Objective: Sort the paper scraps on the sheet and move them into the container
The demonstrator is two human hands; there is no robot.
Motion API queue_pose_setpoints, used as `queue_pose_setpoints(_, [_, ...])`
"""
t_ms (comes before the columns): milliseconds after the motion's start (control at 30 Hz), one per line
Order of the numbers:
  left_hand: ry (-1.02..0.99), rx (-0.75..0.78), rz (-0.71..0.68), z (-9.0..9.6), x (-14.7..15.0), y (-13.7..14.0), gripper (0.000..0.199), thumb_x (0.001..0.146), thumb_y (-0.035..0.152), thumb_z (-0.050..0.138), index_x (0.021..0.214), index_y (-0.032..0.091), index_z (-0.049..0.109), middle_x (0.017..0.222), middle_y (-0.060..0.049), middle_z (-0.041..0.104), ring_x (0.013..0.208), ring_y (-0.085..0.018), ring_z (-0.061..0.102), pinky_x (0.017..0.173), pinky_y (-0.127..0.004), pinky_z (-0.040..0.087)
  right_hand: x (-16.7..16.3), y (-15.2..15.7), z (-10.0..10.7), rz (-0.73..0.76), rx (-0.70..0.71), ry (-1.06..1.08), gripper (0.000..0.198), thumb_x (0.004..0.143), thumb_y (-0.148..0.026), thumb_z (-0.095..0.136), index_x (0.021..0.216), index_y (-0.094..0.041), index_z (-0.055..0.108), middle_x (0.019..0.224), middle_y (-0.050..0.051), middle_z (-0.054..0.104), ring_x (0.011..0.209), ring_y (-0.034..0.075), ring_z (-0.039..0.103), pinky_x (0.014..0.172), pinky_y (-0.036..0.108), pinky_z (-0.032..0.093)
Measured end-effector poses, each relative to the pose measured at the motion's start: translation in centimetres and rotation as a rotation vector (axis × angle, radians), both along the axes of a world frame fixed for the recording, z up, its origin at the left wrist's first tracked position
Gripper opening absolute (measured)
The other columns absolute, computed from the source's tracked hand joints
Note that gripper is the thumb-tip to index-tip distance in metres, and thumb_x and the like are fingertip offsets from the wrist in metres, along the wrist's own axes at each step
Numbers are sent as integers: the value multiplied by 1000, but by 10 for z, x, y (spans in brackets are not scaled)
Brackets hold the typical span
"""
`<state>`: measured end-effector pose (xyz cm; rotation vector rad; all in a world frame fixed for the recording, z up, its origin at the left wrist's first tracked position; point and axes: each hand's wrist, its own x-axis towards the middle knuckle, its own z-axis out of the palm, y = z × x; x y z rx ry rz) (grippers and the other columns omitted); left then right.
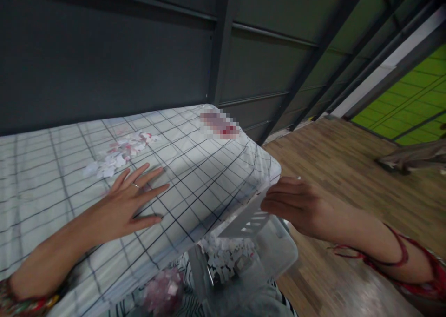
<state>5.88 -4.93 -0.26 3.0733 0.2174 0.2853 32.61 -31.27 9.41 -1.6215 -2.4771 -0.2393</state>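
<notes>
My left hand (134,198) rests flat on a white cloth with dark grid lines (195,187), its fingers spread, a ring on one finger. Just beyond its fingertips lies a loose pile of torn paper scraps (118,156), white with some pink. My right hand (296,203) is closed on a thin white slotted sheet (245,221), pinching its edge at the side of the cloth-covered surface. Below that sheet is a translucent plastic bin (285,252) with many white paper scraps (226,256) in it.
A pinkish, pixelated item (219,124) lies at the cloth's far corner. Near my lap is a pink translucent bundle (163,291). Dark panels (104,56) stand behind the cloth-covered surface. Wooden floor (313,154) extends to the right, with a green wall (411,98) beyond.
</notes>
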Motion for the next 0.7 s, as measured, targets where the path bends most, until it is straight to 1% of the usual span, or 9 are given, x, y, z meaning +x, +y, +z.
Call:
queue_pose_setpoints(67, [9,10,-8,-1,0,1,56,82,59,49,131,33,44,151,-3,17,135,-37,13,105,-61,13,2,1,3,5,9,6,28,91,-14,34,88,-20,61,74,5,62,74,16,58,68,33,46])
queue_pose_setpoints(133, [29,7,-1,-1,0,1,54,83,57,49,131,33,43,151,-3,17,135,-37,14,104,-61,14,5,8,7,3,54,-11,30,91,-12,32,89,-18,61,75,7,63,73,17,58,67,33,46])
queue_pose_setpoints(233, [-24,-1,-10,1,-2,3,54,83,57,48,131,31,45,150,-5,21,134,-39,16,102,-63,15,11,28,9,3,167,-58,32,87,-6,31,92,-15,61,74,8,64,71,18,57,64,32,44])
queue_pose_setpoints(300, [-32,0,16,3,-5,4,54,84,57,48,130,30,46,150,-4,21,134,-38,16,104,-61,16,14,47,6,-21,176,-91,31,85,-6,35,97,-14,61,78,8,65,72,18,58,67,32,44])
queue_pose_setpoints(333, [-15,1,53,5,-7,5,52,85,55,47,131,31,45,150,-3,21,134,-37,15,104,-60,16,15,58,4,-38,165,-94,32,83,-5,35,99,-14,61,79,8,65,72,17,57,67,32,44])
queue_pose_setpoints(400, [-25,8,98,10,-11,8,54,84,58,46,130,29,47,148,-6,25,134,-38,16,104,-61,17,13,82,-2,-56,172,-69,34,80,-2,37,100,-15,61,79,6,66,72,16,58,68,30,44])
queue_pose_setpoints(500, [-24,23,192,19,-20,13,54,86,57,44,128,25,50,146,-10,29,134,-39,15,103,-61,16,4,119,-7,-41,155,-15,32,78,-1,39,93,-17,63,78,4,66,75,16,58,70,29,43])
queue_pose_setpoints(600, [-18,47,325,27,-34,20,53,88,55,39,127,22,52,147,-11,27,134,-39,15,103,-62,15,-11,157,-9,8,182,39,28,81,-4,40,91,-16,63,83,5,68,80,17,59,74,29,43])
queue_pose_setpoints(700, [-11,66,459,32,-52,29,60,89,58,35,132,18,46,148,-14,23,135,-39,11,104,-62,13,-30,193,-11,23,205,96,27,85,-10,38,97,-14,62,92,9,68,86,19,60,76,31,44])
